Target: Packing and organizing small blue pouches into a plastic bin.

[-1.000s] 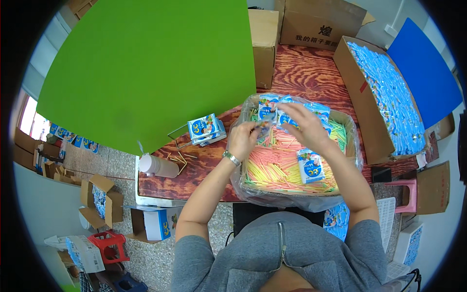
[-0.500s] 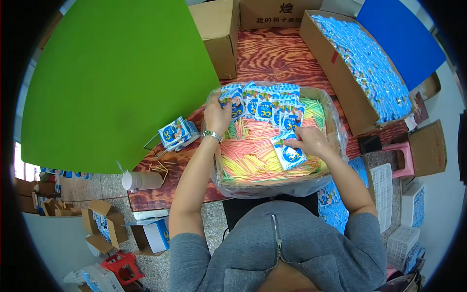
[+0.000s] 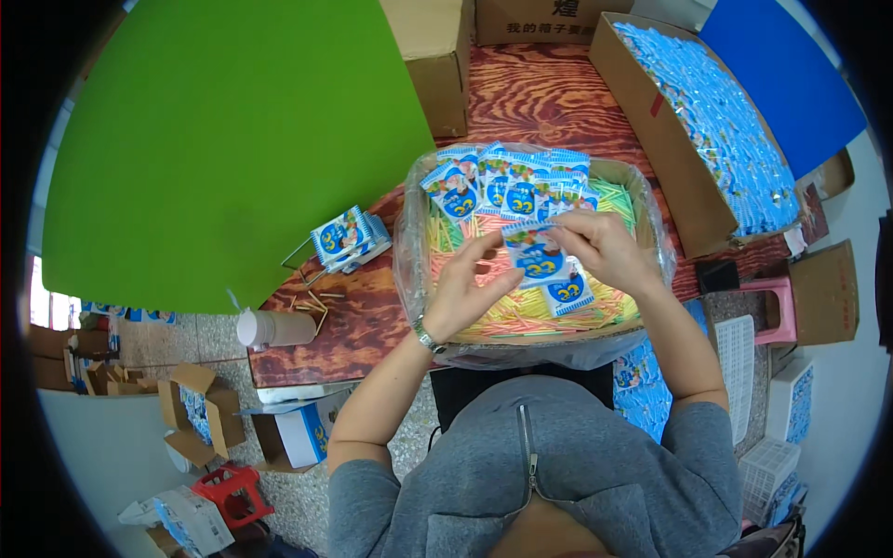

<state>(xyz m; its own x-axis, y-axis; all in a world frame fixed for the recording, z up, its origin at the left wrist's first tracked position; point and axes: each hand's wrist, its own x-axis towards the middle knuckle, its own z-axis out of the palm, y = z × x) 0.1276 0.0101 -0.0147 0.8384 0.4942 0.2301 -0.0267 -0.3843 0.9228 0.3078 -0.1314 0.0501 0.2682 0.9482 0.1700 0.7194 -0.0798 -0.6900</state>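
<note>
A lined cardboard box [image 3: 521,346] in front of me holds many thin pink, yellow and green sticks [image 3: 484,314]. Across its far side lie several small blue-and-white packets [image 3: 521,195]. My right hand [image 3: 609,251] pinches one blue-and-white packet [image 3: 538,256] by its upper right corner, above the sticks. My left hand [image 3: 465,286] is at that packet's left edge, thumb and fingers apart; whether they touch it I cannot tell. Beneath the held packet, another packet [image 3: 569,296] lies on the sticks, partly covered.
Left of the box, a wire stand [image 3: 302,260] carries stacked packets [image 3: 344,240], near a pale bottle [image 3: 277,328]. A large green board [image 3: 242,139] leans over the left. At the far right, a long carton [image 3: 665,177] is full of blue packets. Closed cartons [image 3: 437,84] stand behind.
My left hand has left the packets at the far left and come toward the middle. My right hand has lifted a packet, leaving another on the sticks. The view has shifted slightly.
</note>
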